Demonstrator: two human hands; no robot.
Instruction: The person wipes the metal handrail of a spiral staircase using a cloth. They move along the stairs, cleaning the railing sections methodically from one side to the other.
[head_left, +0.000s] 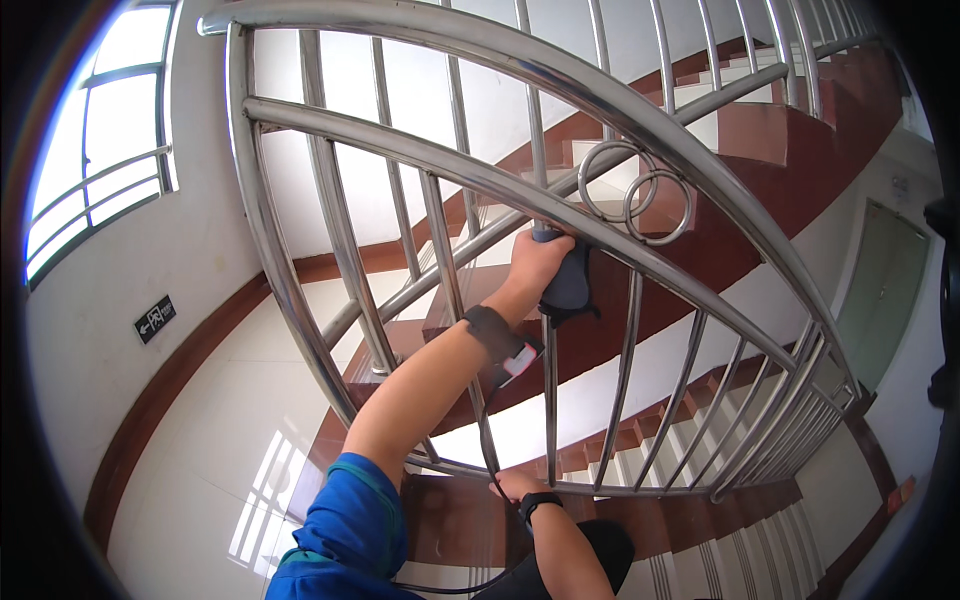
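My left hand (534, 262) grips a dark grey cloth (568, 281) with black edging. The cloth is pressed around an upright steel baluster (551, 405), just under the sloping middle rail (450, 161). A dark band with a small device (517, 361) sits on my left wrist, and a black cable (486, 427) runs down from it. Lower down, my right hand (514, 486), with a black wristband, is at the foot of another baluster, where the cable passes too. Whether its fingers hold the baluster or the cable cannot be told.
A thick steel handrail (480, 37) arches above, with two joined metal rings (637, 191) below it. Stairs with brown edges (750, 540) descend at lower right. Another flight (600, 165) rises behind the railing. A window (124, 112) and exit sign (155, 319) are at left.
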